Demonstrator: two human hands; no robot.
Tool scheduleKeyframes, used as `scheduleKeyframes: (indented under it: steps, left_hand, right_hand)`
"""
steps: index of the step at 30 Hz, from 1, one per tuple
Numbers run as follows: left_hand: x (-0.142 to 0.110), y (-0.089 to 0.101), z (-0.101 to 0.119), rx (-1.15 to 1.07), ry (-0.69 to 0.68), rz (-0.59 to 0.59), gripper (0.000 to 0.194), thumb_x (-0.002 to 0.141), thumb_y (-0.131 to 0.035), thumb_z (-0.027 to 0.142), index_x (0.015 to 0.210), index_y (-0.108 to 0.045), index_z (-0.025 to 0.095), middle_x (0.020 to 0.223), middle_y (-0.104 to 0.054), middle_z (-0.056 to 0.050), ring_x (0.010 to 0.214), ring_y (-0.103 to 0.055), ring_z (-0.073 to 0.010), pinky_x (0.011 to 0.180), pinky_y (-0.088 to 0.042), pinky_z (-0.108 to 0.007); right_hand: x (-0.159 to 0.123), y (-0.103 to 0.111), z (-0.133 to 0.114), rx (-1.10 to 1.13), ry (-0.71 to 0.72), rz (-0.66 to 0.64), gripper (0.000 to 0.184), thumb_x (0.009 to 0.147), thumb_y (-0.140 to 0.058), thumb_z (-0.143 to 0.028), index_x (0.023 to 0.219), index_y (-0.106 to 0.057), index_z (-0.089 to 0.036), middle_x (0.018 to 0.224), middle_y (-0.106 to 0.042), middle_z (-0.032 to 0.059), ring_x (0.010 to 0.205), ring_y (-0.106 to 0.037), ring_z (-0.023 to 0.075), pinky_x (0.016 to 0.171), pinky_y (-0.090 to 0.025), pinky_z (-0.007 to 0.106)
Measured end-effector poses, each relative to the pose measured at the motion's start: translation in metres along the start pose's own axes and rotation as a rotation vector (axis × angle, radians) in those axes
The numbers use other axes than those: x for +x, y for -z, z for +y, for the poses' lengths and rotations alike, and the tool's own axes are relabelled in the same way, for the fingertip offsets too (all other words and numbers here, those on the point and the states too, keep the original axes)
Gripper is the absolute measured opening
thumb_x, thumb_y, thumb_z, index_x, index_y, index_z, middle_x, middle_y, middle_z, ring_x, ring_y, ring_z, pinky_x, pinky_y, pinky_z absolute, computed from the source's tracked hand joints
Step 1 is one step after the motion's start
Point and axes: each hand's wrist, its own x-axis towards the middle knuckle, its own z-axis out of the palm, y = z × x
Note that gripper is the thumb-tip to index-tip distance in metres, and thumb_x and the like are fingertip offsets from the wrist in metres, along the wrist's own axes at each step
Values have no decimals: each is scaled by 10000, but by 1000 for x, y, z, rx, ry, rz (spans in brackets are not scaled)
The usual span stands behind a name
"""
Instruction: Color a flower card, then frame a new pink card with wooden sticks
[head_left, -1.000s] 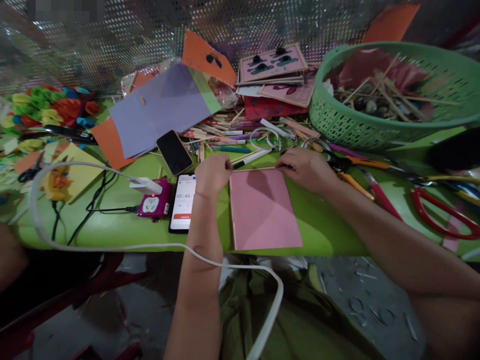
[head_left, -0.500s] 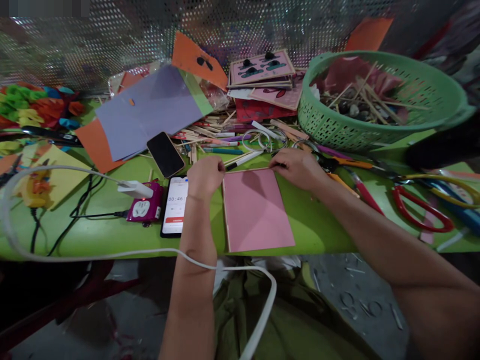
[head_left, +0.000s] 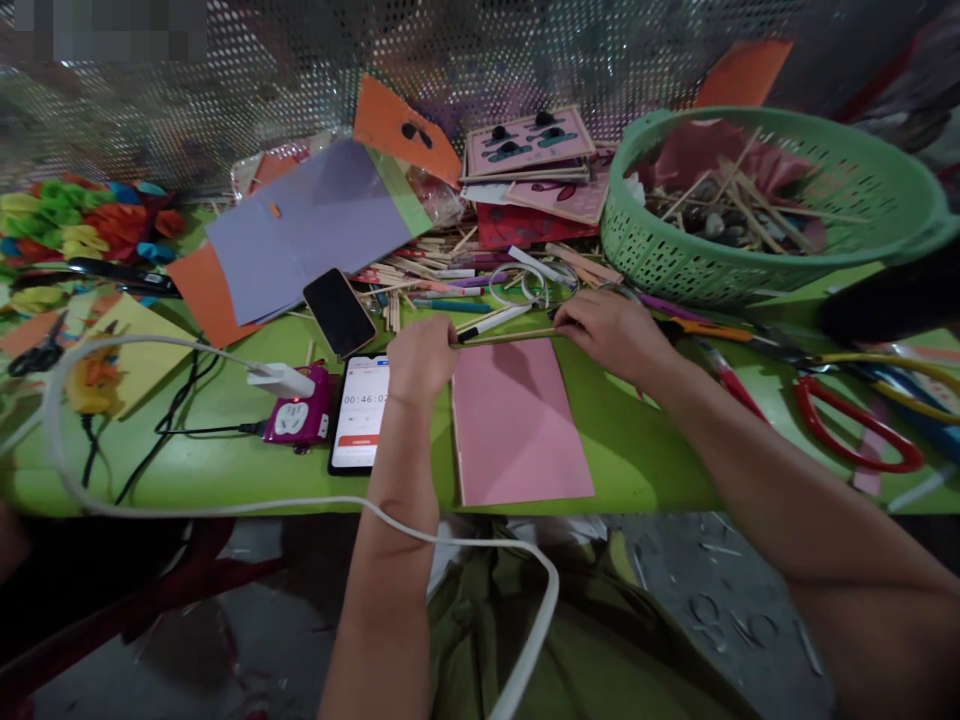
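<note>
A pink card (head_left: 521, 430) lies flat on the green table in front of me, with a thin pale strip along its left edge. Across its top edge runs a thin wooden stick (head_left: 506, 337), its ends in my two hands. My left hand (head_left: 424, 355) is closed at the card's upper left corner, fingertips pinching the stick's left end. Beyond the upper right corner, my right hand (head_left: 611, 330) pinches the other end between thumb and fingers. A black-tipped white pen (head_left: 495, 321) lies just behind the stick.
Left of the card are a phone showing a timer (head_left: 360, 415), a dark phone (head_left: 339, 312) and a purple power adapter (head_left: 298, 408). A white cable (head_left: 300, 503) crosses my left forearm. Behind stand a green basket (head_left: 675, 250) and stacked pink cards (head_left: 525, 150). Red-handled scissors (head_left: 855, 440) lie right.
The stick now shows more distinctly at the card's top edge, slightly farther back. My right hand has shifted a little to the right. The whole view has moved slightly.
</note>
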Motion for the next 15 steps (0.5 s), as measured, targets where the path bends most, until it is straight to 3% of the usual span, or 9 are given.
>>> scheduleKeyframes:
  steps: [7,11,15]
  left_hand:
    - [-2,-3,2,-15,-20,42,332,901,-590,121,1166,-734,260,1134,-793,-99,1122,-721,-308,882,-519,-369]
    - [-2,-4,4,-45,-54,35,334,896,-590,111,1158,-731,263,1148,-801,-80,1144,-724,-297,877,-516,-353]
    - [-3,-4,6,-61,-71,19,320,900,-583,132,1149,-734,265,1167,-808,-66,1140,-726,-289,871,-519,-351]
  right_hand:
    - [-4,13,-4,-59,-57,74,166,947,-580,-199,984,-740,-219,1118,-748,166,1079,-671,355,904,-511,477]
    - [-7,6,-19,-11,23,-33,101,940,-682,-308,942,-734,-221,987,-737,108,988,-680,301,846,-497,410]
    - [-11,1,-29,-25,-8,-142,238,869,-783,-415,996,-730,-220,1022,-724,99,942,-665,293,719,-453,364]
